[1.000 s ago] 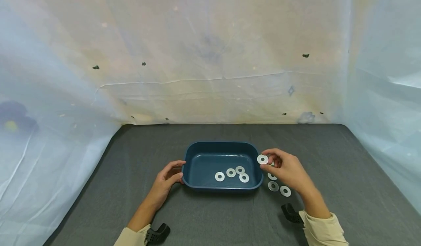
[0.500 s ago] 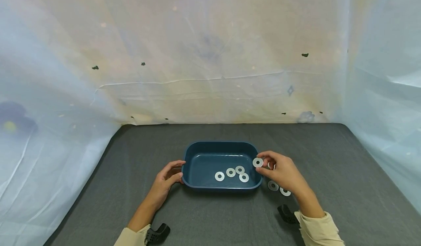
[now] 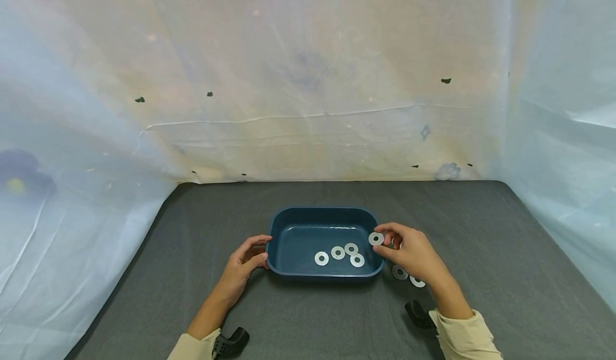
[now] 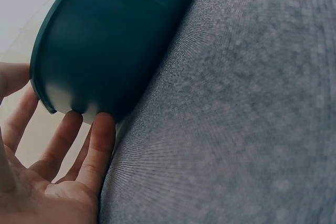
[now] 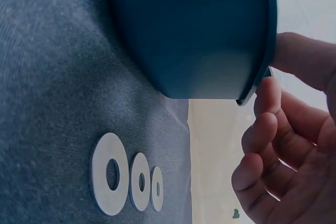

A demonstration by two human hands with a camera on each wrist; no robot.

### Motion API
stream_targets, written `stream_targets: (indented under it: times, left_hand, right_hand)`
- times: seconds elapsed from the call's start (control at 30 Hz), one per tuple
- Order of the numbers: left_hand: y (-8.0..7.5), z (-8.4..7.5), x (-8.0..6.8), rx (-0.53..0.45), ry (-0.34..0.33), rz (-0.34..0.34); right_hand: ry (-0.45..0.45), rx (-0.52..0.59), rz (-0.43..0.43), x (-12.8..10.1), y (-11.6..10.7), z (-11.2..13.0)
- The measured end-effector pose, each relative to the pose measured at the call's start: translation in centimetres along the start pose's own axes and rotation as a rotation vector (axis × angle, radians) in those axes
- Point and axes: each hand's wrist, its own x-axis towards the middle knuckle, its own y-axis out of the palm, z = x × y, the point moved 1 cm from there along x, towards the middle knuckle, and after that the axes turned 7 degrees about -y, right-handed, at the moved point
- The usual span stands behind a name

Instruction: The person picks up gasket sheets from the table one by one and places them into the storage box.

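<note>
Left hand, fingers relaxed, steadies the tray — right hand pinches a washer over its rim

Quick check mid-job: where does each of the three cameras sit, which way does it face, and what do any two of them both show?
Head: above, facing forward and down on the blue tray; both forearms, left hand, right hand pinching a washer.
Left wrist: low beside the tray's outer wall; left fingertips touch it.
Right wrist: low at the tray's other side; curled fingers, three loose washers on the mat.
Shared: all three show the tray.
</note>
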Motion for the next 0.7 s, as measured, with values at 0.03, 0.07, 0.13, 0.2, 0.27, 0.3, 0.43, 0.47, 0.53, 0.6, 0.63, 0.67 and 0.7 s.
stream_targets:
  times: [0.03,0.07,0.13,0.2,0.27,0.3,0.43,0.47,0.53,0.6,0.63,0.67,0.7]
  left_hand:
    - [0.0,0.0,0.0,0.001,-0.002,-0.001]
    - [0.0,0.0,0.0,0.001,-0.004,-0.002]
    - [0.0,0.0,0.0,0.001,-0.006,-0.002]
    - [0.0,0.0,0.0,0.000,-0.005,-0.001]
    - [0.0,0.0,0.0,-0.002,-0.003,0.001]
    - [0.0,0.0,0.0,-0.003,-0.001,0.002]
    - [0.0,0.0,0.0,0.000,0.001,0.000]
    - [0.0,0.0,0.0,0.002,0.000,-0.001]
    - [0.0,0.0,0.0,0.004,-0.002,-0.003]
    - [0.0,0.1,0.0,0.003,-0.004,-0.004]
    - [0.0,0.1,0.0,0.002,-0.005,-0.004]
    - [0.0,0.1,0.0,0.002,-0.006,-0.005]
    - [0.0,0.1,0.0,0.001,-0.006,-0.005]
  right_hand:
    - [0.002,0.001,0.002,0.0,0.0,0.0]
    - [0.003,0.001,0.004,0.0,0.1,0.0]
    - [0.002,0.001,0.003,0.0,0.1,-0.1]
    - [0.002,-0.003,0.002,0.0,0.1,0.0]
    - [-0.002,-0.004,-0.001,0.0,0.1,0.0]
    - [-0.006,-0.004,-0.004,-0.1,0.1,0.1]
    - [-0.018,-0.001,-0.011,-0.1,-0.1,0.2]
    - [-0.020,0.001,-0.012,-0.1,-0.1,0.2]
    - [-0.018,0.001,-0.016,-0.1,-0.3,0.2]
    - [-0.015,-0.003,-0.025,-0.2,-0.5,0.1]
    - [-0.016,-0.005,-0.030,-0.2,-0.7,0.0]
    - [-0.013,-0.008,-0.036,-0.2,-0.8,-0.1]
    - [-0.010,-0.012,-0.038,-0.3,-0.9,-0.2]
